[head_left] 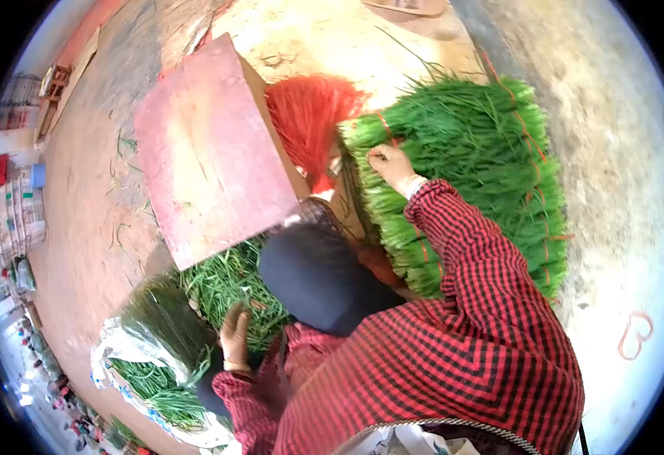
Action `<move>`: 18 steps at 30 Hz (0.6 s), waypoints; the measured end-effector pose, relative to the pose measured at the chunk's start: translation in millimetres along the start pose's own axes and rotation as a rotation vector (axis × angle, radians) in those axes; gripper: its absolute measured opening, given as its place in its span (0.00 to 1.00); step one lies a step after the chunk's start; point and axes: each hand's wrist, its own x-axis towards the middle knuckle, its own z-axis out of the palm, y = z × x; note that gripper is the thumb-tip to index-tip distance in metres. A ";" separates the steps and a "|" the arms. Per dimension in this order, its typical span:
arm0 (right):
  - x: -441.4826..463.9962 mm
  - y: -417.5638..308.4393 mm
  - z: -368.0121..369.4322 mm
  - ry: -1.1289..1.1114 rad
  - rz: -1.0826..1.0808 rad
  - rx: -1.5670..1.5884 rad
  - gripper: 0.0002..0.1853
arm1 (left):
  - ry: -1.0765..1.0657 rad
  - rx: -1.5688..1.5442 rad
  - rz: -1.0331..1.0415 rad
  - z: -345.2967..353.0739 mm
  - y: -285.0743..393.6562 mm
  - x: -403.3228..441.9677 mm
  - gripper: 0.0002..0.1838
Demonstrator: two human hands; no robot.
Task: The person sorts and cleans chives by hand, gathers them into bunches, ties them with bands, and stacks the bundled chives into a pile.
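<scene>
My right hand (394,168) rests at the pale-stem edge of a big stack of green leafy bundles (468,144), which look like chives and have red ties round them. Its fingers are curled in against the stems, and what they pinch, if anything, is hidden. Lower left, my left hand (235,334) is held over a heap of loose green leaves (218,288). Its fingers are stretched out and no held thing shows in them. A bunch of red strips (313,121) hangs between the board and the stack.
A pinkish board (210,144) on a box-like stand is at the upper left. White sacks (138,341) with more greens lie beside my left arm. My dark knee (324,277) is in the middle. Stray leaves (125,144) dot the floor.
</scene>
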 end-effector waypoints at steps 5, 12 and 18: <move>99.5 -52.4 68.5 0.084 0.280 0.368 0.16 | 0.073 -0.072 0.004 8.4 8.3 5.3 0.22; 170.6 -17.1 109.0 0.328 0.223 -0.187 0.14 | 0.168 -0.062 0.084 13.6 67.7 36.5 0.17; 133.3 -31.0 111.3 0.372 -0.129 -0.078 0.14 | 0.166 0.072 0.310 43.8 127.5 79.9 0.14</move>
